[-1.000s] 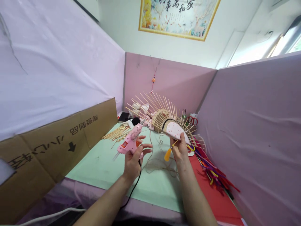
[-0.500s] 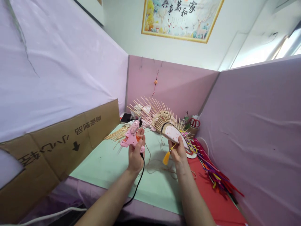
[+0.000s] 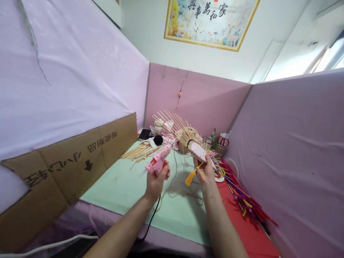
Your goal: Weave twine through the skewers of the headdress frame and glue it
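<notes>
L hand [image 3: 154, 185] – 1 glue gun [image 3: 160, 156]; R hand [image 3: 205, 174] – 1 fan [image 3: 199, 151].

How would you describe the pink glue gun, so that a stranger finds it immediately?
Start at the broad light-green mat. Above it, the left hand grips the pink glue gun. Unlike the thin pale sticks lying beyond, it is chunky and pistol-shaped, with a black cord hanging below.

A gold-framed picture [image 3: 206, 25] hangs on the pale wall [image 3: 142, 36] above pink partition [image 3: 215, 100]; bright window [image 3: 339, 61] at upper right.
</notes>
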Tool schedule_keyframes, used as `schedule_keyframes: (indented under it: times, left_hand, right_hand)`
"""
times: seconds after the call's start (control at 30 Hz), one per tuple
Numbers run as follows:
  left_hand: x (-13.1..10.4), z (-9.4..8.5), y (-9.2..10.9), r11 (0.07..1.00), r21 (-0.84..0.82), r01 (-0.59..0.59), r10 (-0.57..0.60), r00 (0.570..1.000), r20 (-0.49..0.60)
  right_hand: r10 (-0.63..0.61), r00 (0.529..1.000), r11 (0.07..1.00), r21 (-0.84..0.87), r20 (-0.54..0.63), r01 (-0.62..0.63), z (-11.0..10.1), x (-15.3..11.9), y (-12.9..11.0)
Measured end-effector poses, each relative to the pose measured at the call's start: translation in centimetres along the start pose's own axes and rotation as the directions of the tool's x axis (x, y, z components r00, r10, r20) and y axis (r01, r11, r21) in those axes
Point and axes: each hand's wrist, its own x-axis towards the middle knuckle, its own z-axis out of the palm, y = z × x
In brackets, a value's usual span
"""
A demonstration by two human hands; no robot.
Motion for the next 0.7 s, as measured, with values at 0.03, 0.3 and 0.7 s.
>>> schedule_keyframes:
  times: [0.03,0.3,0.7]
  left_hand:
    - [-0.1,0.3,0.2,1.000,0.018,-0.003,0.002,1.000,0.015]
    - [0.5,3.1,1.2,0.999,0.038,-0.022,0.019,0.996,0.090]
    - [1.5,5.8,1.3,0.998,-0.028,-0.050,0.054,0.985,0.163]
  right_hand:
    - [0.000,1.000,1.000,0.012,-0.001,0.000,0.2,-0.3,-0.3]
    - [0.030,0.993,1.000,0.003,0.112,-0.031,-0.1,-1.0,-3.1]
    - [0.157,0.979,0.984,0.068,0.128,-0.166,0.7,-2.4,-5.0]
